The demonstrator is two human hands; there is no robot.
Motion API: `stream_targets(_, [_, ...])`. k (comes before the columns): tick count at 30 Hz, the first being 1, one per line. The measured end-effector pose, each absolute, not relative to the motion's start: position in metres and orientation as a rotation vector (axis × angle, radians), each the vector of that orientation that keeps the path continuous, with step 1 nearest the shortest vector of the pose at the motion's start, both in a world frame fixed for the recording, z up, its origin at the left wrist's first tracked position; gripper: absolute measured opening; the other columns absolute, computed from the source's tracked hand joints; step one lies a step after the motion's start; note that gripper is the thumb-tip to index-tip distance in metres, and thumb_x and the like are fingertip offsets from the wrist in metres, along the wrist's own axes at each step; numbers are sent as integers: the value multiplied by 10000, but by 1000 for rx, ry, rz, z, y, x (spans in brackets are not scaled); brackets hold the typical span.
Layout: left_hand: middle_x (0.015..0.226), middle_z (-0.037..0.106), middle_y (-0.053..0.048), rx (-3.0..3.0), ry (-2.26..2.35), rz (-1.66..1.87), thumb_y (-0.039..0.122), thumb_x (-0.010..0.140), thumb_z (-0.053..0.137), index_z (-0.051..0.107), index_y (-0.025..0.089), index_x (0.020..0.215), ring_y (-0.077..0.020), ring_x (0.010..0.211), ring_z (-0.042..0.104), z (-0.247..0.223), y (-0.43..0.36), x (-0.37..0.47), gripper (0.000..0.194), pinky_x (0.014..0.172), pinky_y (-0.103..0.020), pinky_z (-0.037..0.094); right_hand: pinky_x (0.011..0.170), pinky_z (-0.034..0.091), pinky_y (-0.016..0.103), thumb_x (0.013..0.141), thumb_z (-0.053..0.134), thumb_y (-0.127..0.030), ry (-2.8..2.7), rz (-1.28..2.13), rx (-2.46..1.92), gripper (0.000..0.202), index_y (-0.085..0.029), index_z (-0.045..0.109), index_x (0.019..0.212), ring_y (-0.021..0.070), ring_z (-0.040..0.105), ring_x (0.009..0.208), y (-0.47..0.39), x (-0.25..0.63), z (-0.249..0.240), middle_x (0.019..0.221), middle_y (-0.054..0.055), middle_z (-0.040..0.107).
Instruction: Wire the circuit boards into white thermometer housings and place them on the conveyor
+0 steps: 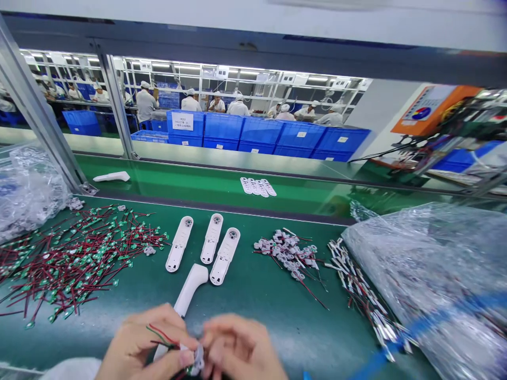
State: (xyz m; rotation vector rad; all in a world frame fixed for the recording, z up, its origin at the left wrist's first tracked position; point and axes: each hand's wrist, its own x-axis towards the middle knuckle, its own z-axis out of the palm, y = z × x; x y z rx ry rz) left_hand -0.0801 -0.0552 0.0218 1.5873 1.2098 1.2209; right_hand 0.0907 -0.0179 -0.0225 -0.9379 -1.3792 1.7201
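Note:
Low in the head view, my left hand (146,343) pinches a small greyish-white plastic part (198,360) with red, green and black wires (163,334) trailing from it. Fingers closed and slightly blurred, my right hand (241,345) meets the same part from the other side; its fingertips are partly hidden. Just beyond my hands lies a white curved handle shell (192,287), its lower end running behind my left hand. Three open white shells, the left one (180,244), the middle one (212,238) and the right one (225,257), lie further up the green bench.
Red-and-black wires with green boards (87,253) spread across the left. Wired plastic parts (287,250) and silvery wired pieces (364,295) lie right, beside a clear bag (431,264). A green conveyor (190,184) carries flat white plates (257,187). Co-workers sit beyond blue bins (261,129).

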Motion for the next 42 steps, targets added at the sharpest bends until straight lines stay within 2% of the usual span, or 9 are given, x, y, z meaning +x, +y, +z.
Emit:
stream_targets(3, [575,644,-10,1690,1344,1260,162,663,595,681,206,572,-134,546,574,52,-20,-78,133,527,-210,471,405,413,183,724,536,-386,-1414,1343,-1270,243,-160,542,814,84,519,446,31,108,-23,548,-20,558])
stream_targets(5, [626,667,-21,1657,1412,1235,188,648,604,675,184,571,-161,622,598,62,12,-73,104,594,-235,487,386,398,177,763,485,-339,-1420,1202,-1383,187,-152,494,756,69,498,420,62,117,-29,555,-34,532])
stream_targets(8, [694,693,-48,1638,1417,1161,213,652,592,680,148,636,-197,689,624,59,59,-61,110,617,-263,505,311,341,162,790,473,-280,-1470,1167,-1506,193,-134,474,665,39,447,332,89,119,-39,544,-46,523])
stream_targets(12, [695,698,-62,1767,1377,1081,233,653,598,679,129,653,-208,680,634,40,97,-51,132,609,-275,513,289,312,133,823,470,-273,-1560,1178,-1655,240,-114,509,648,15,403,301,97,112,-42,465,-84,485])
stream_targets(19, [688,700,-44,2146,1329,921,219,671,595,684,165,628,-187,670,630,14,118,-43,112,642,-271,485,307,335,155,766,490,-338,-1683,1156,-1725,351,-135,516,480,44,422,264,104,108,-44,357,-50,479])
stream_targets(23, [682,704,-37,2332,1315,834,216,696,570,680,169,643,-182,641,635,0,127,-37,131,588,-254,484,388,367,175,745,461,-321,-1729,1048,-1718,363,-153,529,430,71,471,305,105,106,-47,361,-7,523])
stream_targets(31, [659,679,-59,2676,1254,742,183,739,507,676,155,683,-201,644,591,-22,143,-34,181,606,-313,459,456,360,204,652,516,-253,-1757,875,-1807,213,-168,592,473,134,553,462,106,96,-49,472,31,599])
stream_targets(42, [615,574,-50,2885,1229,716,192,774,472,625,150,600,-187,659,459,-26,147,-37,236,639,-337,409,413,270,209,631,512,-230,-1780,783,-1871,177,-164,616,505,127,493,469,105,95,-45,518,41,592])
